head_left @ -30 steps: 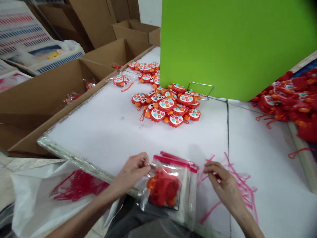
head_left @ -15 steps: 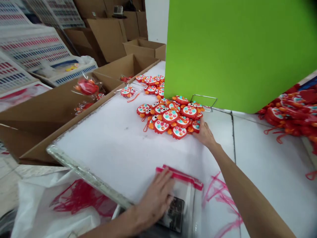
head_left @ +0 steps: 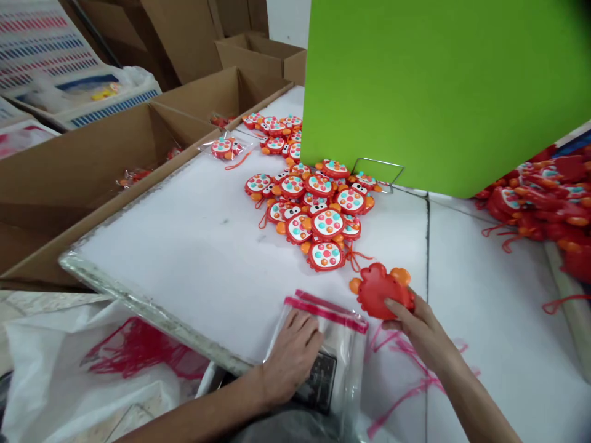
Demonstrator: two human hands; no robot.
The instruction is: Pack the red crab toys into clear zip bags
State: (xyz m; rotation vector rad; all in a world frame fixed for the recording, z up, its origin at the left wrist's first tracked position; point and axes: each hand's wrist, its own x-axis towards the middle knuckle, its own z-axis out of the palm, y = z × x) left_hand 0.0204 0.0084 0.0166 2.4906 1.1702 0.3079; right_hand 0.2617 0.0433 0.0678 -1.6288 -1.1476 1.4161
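Observation:
My right hand (head_left: 418, 329) grips a red crab-shaped toy (head_left: 381, 289) with orange claws, its plain back facing up, just right of the bags. My left hand (head_left: 290, 357) lies flat, fingers stretched, on a stack of clear zip bags with pink strips (head_left: 339, 344) at the near table edge. A pile of crab toys (head_left: 314, 206) with coloured buttons lies further back on the white table (head_left: 194, 246).
A green board (head_left: 443, 86) stands behind the pile. More red toys (head_left: 545, 197) are heaped at the right. Cardboard boxes (head_left: 78, 166) holding bagged toys line the left side. One bagged toy (head_left: 224, 147) lies on the table. Pink strips (head_left: 415, 369) and a white sack (head_left: 69, 375) lie nearby.
The bagged toy my left hand held a second ago is gone from the near edge. My right hand reached to the pile and came back with a crab toy. My left hand rests on the bags.

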